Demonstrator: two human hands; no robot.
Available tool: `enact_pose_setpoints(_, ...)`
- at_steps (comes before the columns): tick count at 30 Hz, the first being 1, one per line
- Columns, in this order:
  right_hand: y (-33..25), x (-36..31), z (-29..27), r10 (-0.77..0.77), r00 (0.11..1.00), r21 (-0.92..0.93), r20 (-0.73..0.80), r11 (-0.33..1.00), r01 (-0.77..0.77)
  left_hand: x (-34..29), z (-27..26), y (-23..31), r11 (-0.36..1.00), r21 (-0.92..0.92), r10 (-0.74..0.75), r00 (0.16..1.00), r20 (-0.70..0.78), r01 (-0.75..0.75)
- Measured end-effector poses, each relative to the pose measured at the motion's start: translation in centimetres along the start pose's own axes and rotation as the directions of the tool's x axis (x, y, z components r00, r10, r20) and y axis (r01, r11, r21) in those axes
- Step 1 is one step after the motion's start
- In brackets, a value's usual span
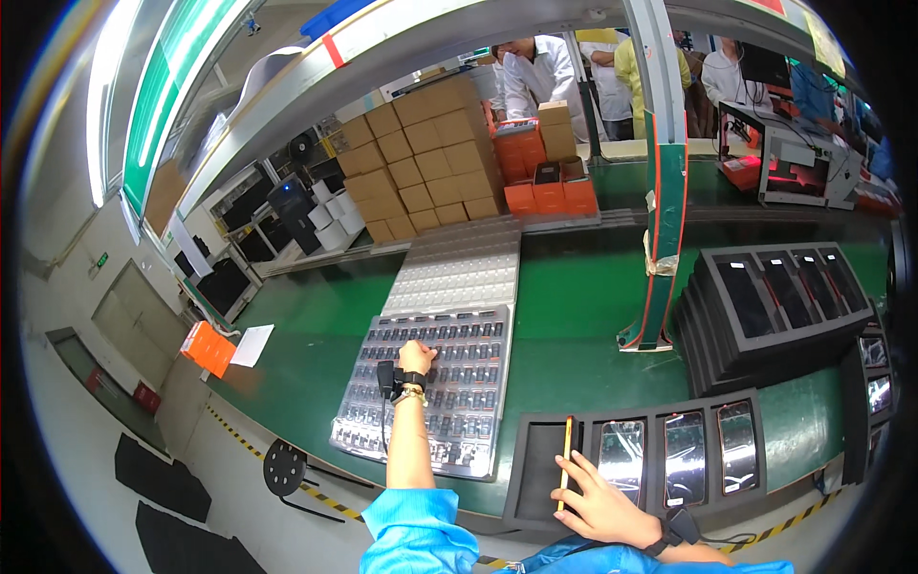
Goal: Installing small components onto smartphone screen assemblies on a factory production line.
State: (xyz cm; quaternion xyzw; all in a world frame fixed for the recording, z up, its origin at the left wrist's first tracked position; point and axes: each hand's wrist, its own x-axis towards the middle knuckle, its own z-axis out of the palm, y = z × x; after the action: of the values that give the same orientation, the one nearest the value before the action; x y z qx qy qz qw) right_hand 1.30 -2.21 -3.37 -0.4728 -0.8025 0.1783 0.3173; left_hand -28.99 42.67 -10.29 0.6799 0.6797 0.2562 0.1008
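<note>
My left hand (pixel 418 357) reaches over a clear plastic tray (pixel 346 429) filled with rows of small black parts. Its fingers are curled down among the parts, and whatever they grip is hidden. Near the front edge of the bench, my right hand (pixel 607 509) holds a thin, phone-like device (pixel 568 442) with an orange edge. The device is turned on its side above the leftmost slot of a dark foam tray (pixel 654 454). Three glossy black-screened devices (pixel 684 457) lie in the other slots.
Behind the parts tray lies a pale, empty moulded tray (pixel 464 256). Stacked foam trays (pixel 765 335) with devices stand right, beyond a green upright post (pixel 660 230). Brown cartons (pixel 435 158) and orange boxes (pixel 535 196) are piled at the back. Several people stand across the line.
</note>
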Motion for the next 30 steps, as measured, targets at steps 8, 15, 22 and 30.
enact_pose_setpoints(8, 1.1, -1.3, 0.3, 0.059, 0.997, 0.037, -0.054, 0.998, -0.057, -0.9, -1.0, 3.9, 0.991, 0.133, 0.013, 1.000, 0.002, -0.013)
enact_pose_setpoints(15, 0.9, -1.7, 0.8, 0.031, 0.996, 0.082, -0.079, 0.996, -0.024, -2.8, -2.7, 3.7, 0.997, 0.078, -0.001, 0.993, -0.116, 0.011)
enact_pose_setpoints(22, 1.6, -2.3, 0.7, -0.003, 0.994, 0.013, -0.111, 1.000, 0.004, -13.1, -6.0, 11.7, 0.612, -0.739, 0.354, 0.933, -0.062, -0.281)
enact_pose_setpoints(30, 1.7, -1.9, 0.8, -0.028, 0.995, -0.018, -0.094, 0.999, 0.026, -22.6, -9.2, 15.8, 0.441, -0.897, 0.592, 0.755, 0.281, -0.012)
